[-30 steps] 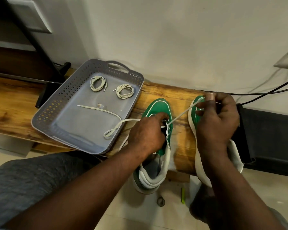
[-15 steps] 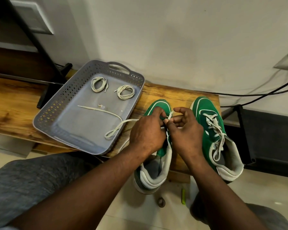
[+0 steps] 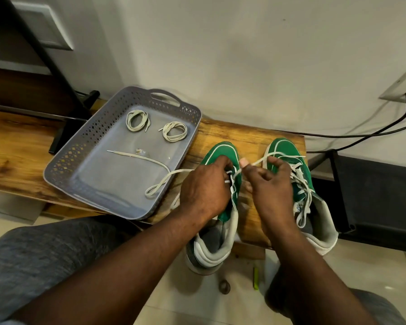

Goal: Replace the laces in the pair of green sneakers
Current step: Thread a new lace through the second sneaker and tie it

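Two green sneakers (image 3: 223, 151), white piping, grey collars, flat cream laces (image 3: 298, 172).

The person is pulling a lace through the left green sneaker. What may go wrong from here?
1. The heel of the left sneaker overhangs the wooden bench; a hard pull by the right hand might tip it off if the left hand loosens.
2. The lace trails over the rim of the grey tray and may snag there.
3. The pulled end crosses the right sneaker and may tangle with its laces.
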### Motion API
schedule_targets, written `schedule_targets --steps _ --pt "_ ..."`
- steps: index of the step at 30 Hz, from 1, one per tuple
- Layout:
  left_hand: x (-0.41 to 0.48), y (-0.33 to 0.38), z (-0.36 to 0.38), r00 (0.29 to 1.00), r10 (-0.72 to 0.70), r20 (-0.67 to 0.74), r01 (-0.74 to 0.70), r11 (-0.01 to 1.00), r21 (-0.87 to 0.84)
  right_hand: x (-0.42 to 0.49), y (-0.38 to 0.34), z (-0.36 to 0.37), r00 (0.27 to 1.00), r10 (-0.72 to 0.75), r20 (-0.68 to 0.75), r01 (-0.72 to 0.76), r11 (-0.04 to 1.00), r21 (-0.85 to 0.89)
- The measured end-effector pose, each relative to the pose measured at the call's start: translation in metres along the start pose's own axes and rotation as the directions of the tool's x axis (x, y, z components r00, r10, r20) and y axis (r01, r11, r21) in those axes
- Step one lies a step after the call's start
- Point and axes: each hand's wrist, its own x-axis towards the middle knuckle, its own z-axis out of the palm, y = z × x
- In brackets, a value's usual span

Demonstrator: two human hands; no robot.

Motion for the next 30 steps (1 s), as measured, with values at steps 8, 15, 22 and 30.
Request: schedule_targets --steps 8,15,22,30 --pt "0.001 0.003 -0.001 1.0 -0.013 0.012 0.013 1.0 0.028 0.005 -0.002 0.01 0.99 -0.134 -0.045 0.131 0.989 -0.069" --pt "-0.002 0.003 -0.002 1.0 -0.005 -0.005 0.005 0.997 0.073 0.005 -0.024 -0.005 0.971 -0.142 -0.191 0.172 0.974 0.15" --pt "-0.002 0.004 -0.001 0.999 -0.014 -0.039 0.016 0.998 0.061 0.001 0.007 0.02 0.993 -0.118 -0.026 0.113 0.98 -0.164" --pt "-0.002 0.003 -0.001 1.0 0.01 -0.022 -0.006 0.986 0.168 0.015 -0.035 -0.015 0.934 -0.213 -0.288 0.276 0.941 0.198"
